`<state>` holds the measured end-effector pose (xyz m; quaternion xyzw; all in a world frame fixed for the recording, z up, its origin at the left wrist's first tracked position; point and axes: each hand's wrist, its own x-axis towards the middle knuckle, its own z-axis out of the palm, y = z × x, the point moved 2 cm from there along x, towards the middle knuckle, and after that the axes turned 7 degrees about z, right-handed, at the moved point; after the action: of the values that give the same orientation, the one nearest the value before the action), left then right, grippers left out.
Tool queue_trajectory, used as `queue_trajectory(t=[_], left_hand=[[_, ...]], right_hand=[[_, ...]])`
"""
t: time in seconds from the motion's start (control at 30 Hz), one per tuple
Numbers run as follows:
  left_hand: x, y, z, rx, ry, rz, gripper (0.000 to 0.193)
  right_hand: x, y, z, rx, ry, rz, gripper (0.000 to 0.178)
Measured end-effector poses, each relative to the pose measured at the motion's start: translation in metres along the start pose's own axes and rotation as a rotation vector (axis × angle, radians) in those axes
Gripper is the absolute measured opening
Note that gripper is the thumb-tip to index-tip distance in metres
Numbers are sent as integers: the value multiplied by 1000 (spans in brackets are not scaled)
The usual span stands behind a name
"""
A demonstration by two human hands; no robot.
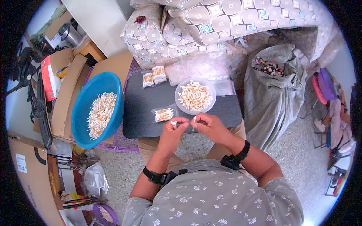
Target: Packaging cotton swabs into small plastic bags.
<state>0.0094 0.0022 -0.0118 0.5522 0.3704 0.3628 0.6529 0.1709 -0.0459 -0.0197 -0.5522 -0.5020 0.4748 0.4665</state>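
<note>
The worktop (137, 113) carries a white bowl (213, 101); a bumped rim could spill it. Left hand (174, 133) and right hand (212, 127), close together near the bowl, each pinch cotton swabs (194, 119) above the near edge; a loosened grip could drop them.

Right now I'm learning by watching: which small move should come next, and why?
Perhaps add the swab in the right hand to the small bunch in the left hand, since the two hands are close together.
</note>
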Motion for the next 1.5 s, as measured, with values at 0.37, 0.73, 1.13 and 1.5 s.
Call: queue_trajectory(t=[0.37,0.73,1.13,1.5], left_hand=[[3,-10,-3,-144,-102,-21,18],[2,-9,-9,-220,-11,-20,18],[3,-15,-4,-191,-87,26,15],[7,-18,-14,-285,-78,15,26]], right_hand=[[-2,-1,7,-64,-87,18,17],[-6,6,3,-22,-72,68,14],[0,8,16,57,-93,79,14],[9,6,20,56,-106,107,11]])
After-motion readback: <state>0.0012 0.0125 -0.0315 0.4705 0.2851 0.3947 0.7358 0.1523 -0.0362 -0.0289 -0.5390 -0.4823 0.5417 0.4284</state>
